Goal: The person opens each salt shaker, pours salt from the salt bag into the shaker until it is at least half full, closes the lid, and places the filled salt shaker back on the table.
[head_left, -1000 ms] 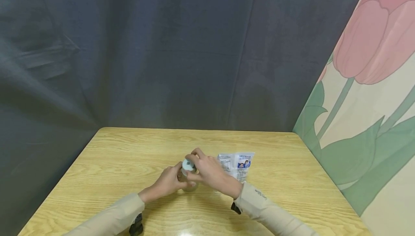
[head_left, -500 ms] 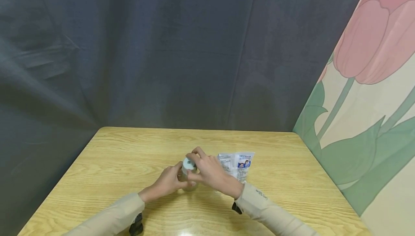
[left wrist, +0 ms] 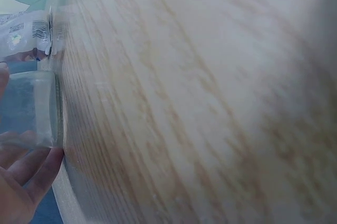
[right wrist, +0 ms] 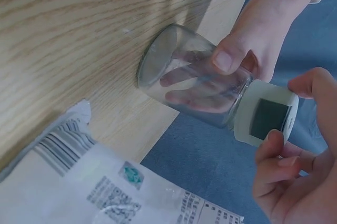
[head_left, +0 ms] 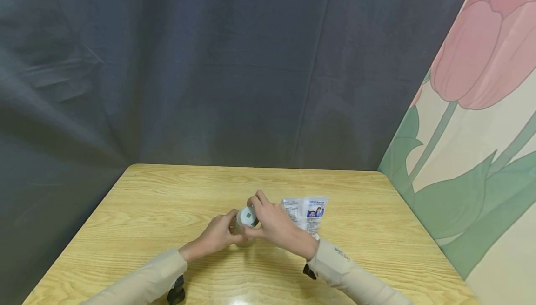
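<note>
A clear glass jar [right wrist: 184,71] stands upright on the table, its inside showing no contents. My left hand [head_left: 216,234] holds it round the side; in the right wrist view the thumb and fingers of that left hand [right wrist: 258,34] wrap the glass. At the jar's mouth is a pale, whitish-green lid [right wrist: 263,112] with a dark rectangular panel on its side and a small dark square on top. The thumb and fingertips of my right hand [head_left: 274,223] pinch this lid by its edge. The left wrist view catches only part of the jar [left wrist: 29,108] and some left fingers.
Just right of the jar, behind my right wrist, stands a white printed plastic packet [head_left: 310,212] with a blue picture. The wood-grain table [head_left: 167,202] meets a dark curtain [head_left: 230,86] at the back and a tulip-patterned wall [head_left: 460,156] on the right.
My right hand and the lid have shifted slightly right, and the small square on the lid's top has turned. The left hand keeps its hold on the jar; the packet stays put.
</note>
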Demonstrator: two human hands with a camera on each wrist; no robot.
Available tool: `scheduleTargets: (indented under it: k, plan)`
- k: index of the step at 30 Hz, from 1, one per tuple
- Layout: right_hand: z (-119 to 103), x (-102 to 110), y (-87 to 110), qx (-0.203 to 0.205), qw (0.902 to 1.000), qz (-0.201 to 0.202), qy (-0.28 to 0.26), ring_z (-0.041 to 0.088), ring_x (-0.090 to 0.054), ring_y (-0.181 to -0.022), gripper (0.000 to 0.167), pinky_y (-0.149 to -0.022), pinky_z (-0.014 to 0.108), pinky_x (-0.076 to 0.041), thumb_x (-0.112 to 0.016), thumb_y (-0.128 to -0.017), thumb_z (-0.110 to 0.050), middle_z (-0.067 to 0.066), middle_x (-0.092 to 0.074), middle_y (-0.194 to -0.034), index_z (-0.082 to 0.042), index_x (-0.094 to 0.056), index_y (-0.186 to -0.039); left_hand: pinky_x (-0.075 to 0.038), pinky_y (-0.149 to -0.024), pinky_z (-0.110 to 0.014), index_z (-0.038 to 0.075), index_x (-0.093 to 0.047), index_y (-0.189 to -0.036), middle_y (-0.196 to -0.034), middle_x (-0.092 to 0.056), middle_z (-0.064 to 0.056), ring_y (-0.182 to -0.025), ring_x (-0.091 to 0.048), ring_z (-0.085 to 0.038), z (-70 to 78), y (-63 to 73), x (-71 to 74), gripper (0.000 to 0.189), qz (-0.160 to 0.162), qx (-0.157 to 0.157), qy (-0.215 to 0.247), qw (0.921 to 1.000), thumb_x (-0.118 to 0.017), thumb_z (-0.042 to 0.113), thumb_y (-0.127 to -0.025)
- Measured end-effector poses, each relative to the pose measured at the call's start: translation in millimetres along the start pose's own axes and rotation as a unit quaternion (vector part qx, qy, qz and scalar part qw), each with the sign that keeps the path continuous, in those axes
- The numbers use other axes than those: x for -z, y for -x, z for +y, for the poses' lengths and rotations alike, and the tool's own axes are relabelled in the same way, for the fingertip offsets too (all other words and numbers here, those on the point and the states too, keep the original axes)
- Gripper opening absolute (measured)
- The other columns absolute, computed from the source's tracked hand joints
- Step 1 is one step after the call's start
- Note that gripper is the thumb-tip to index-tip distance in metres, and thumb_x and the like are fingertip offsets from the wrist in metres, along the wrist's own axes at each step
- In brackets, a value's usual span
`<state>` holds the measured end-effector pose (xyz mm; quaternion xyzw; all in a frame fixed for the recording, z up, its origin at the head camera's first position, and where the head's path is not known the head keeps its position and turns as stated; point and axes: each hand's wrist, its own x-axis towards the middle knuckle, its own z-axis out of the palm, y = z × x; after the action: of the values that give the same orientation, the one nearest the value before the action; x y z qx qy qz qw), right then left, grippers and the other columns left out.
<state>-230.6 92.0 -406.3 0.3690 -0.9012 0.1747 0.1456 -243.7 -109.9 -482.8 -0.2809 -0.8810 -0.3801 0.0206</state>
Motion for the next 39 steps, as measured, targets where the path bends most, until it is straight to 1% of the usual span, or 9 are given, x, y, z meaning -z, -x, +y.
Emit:
scheduleTargets:
  k: [1,4,8,11,16,20,26,34,39]
  plan:
    - [0.1,0.0,0.7,0.000,1.0000,-0.002,0.001,0.002,-0.041,-0.054,0.041,-0.041,0.010,-0.037,-0.074,-0.083,-0.033,0.000,-0.046,-0.096,-0.006,-0.054,-0.107,-0.042,-0.052,-0.019,0.002,-0.057,-0.125,-0.075,-0.055,0.009,-0.057,-0.044,-0.001,-0.6,-0.1,0.0,0.053,-0.001,-0.001,0.001,1.0000,-0.080,0.030,-0.086]
    - [1.1,-0.4,2.6,0.001,1.0000,-0.007,0.005,0.001,-0.041,-0.054,0.042,-0.040,0.009,-0.036,-0.075,-0.083,-0.033,0.000,-0.046,-0.096,-0.006,-0.053,-0.106,-0.045,-0.054,-0.020,0.001,-0.056,-0.125,-0.085,-0.063,0.005,-0.061,-0.047,-0.002,-2.0,-0.1,0.2,0.053,-0.005,-0.006,0.009,0.9999,-0.080,0.028,-0.086]
    - [3.6,-1.0,5.5,0.009,0.9999,-0.009,0.011,0.000,-0.040,-0.054,0.041,-0.041,0.010,-0.035,-0.075,-0.084,-0.031,0.000,-0.047,-0.097,-0.006,-0.054,-0.108,-0.051,-0.063,-0.022,0.003,-0.057,-0.124,-0.105,-0.068,-0.004,-0.074,-0.056,-0.005,-2.3,-0.5,0.8,0.050,-0.008,-0.014,0.016,0.9997,-0.079,0.028,-0.087]
    - [5.3,-0.5,8.4,0.019,0.9996,-0.002,0.020,0.000,-0.039,-0.054,0.039,-0.040,0.010,-0.033,-0.074,-0.083,-0.029,0.000,-0.048,-0.096,-0.007,-0.054,-0.107,-0.054,-0.071,-0.025,0.004,-0.057,-0.124,-0.110,-0.069,-0.006,-0.085,-0.062,-0.008,-1.7,-1.1,1.5,0.049,-0.011,-0.014,0.021,0.9996,-0.078,0.030,-0.088]
    - [7.4,1.0,13.8,0.036,0.9985,0.007,0.041,0.000,-0.035,-0.051,0.038,-0.037,0.010,-0.029,-0.074,-0.080,-0.029,-0.002,-0.044,-0.091,-0.008,-0.053,-0.104,-0.055,-0.077,-0.028,0.006,-0.056,-0.125,-0.111,-0.068,-0.004,-0.095,-0.065,-0.013,0.0,-1.0,2.7,0.054,-0.016,-0.009,0.032,0.9993,-0.077,0.039,-0.088]
    - [8.7,1.4,17.3,0.038,0.9985,0.001,0.040,0.000,-0.034,-0.052,0.039,-0.038,0.009,-0.028,-0.075,-0.079,-0.028,-0.002,-0.043,-0.090,-0.008,-0.052,-0.103,-0.056,-0.077,-0.027,0.005,-0.055,-0.127,-0.112,-0.067,-0.003,-0.095,-0.065,-0.014,2.1,-0.8,3.7,0.057,-0.023,-0.007,0.043,0.9988,-0.076,0.041,-0.088]
    - [9.7,2.7,22.7,0.027,0.9993,-0.006,0.026,0.002,-0.036,-0.055,0.039,-0.040,0.011,-0.031,-0.076,-0.078,-0.025,-0.001,-0.044,-0.091,-0.008,-0.053,-0.105,-0.056,-0.078,-0.026,0.006,-0.055,-0.127,-0.110,-0.068,-0.002,-0.094,-0.065,-0.013,4.2,-1.0,5.0,0.056,-0.030,0.010,0.050,0.9983,-0.076,0.039,-0.088]
    - [11.5,3.4,27.9,0.019,0.9995,-0.019,0.016,0.003,-0.039,-0.058,0.039,-0.041,0.010,-0.034,-0.076,-0.080,-0.024,-0.001,-0.045,-0.092,-0.008,-0.053,-0.107,-0.056,-0.091,-0.040,0.004,-0.054,-0.128,-0.118,-0.067,-0.010,-0.107,-0.066,-0.026,-0.3,-3.7,3.2,0.052,-0.031,0.001,0.051,0.9982,-0.077,0.029,-0.088]
    - [13.3,3.9,32.6,0.025,0.9991,-0.016,0.030,0.002,-0.041,-0.060,0.039,-0.042,0.009,-0.034,-0.075,-0.079,-0.024,0.001,-0.049,-0.095,-0.008,-0.053,-0.107,-0.053,-0.095,-0.046,0.003,-0.053,-0.128,-0.121,-0.066,-0.012,-0.111,-0.064,-0.030,-2.1,-5.5,3.2,0.052,-0.033,-0.008,0.054,0.9980,-0.077,0.028,-0.089]
